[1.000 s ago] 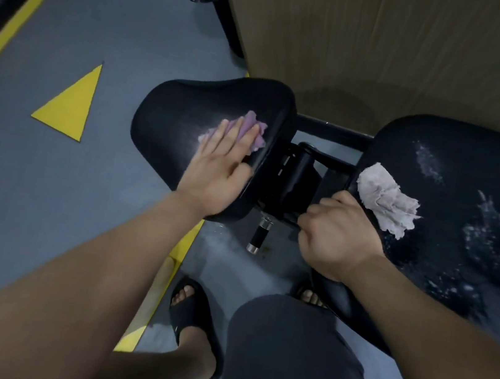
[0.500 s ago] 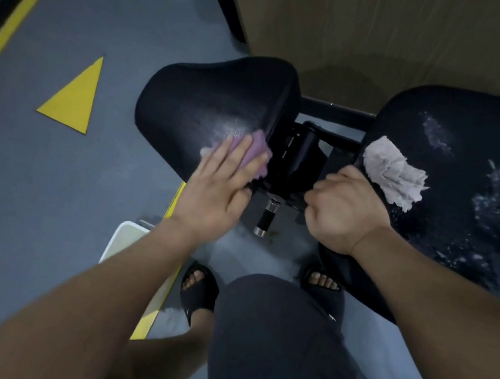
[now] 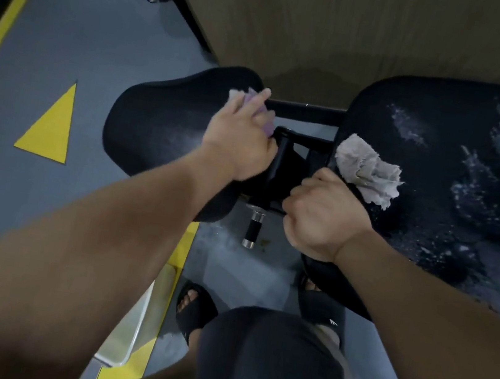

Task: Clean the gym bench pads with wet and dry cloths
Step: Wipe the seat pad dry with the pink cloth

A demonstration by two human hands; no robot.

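Presses purple cloth (image 3: 265,122) onto far right corner of small pad (image 3: 153,129) with left grip (image 3: 239,142), fingers bent over it, cloth poking out beyond fingertips. Rests right grip (image 3: 323,213), curled tight, on near left edge of large pad (image 3: 477,132); cannot tell whether holding anything. Leaves grey cloth (image 3: 368,171) crumpled on that pad, just beyond knuckles. Plants 2 sandals (image 3: 195,311) on floor (image 3: 86,35) below.

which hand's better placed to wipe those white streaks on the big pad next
Right, probably. The right hand grips the grey cloth at the edge of the large pad, close to the white streaks. The left hand holds the purple cloth on the small pad.
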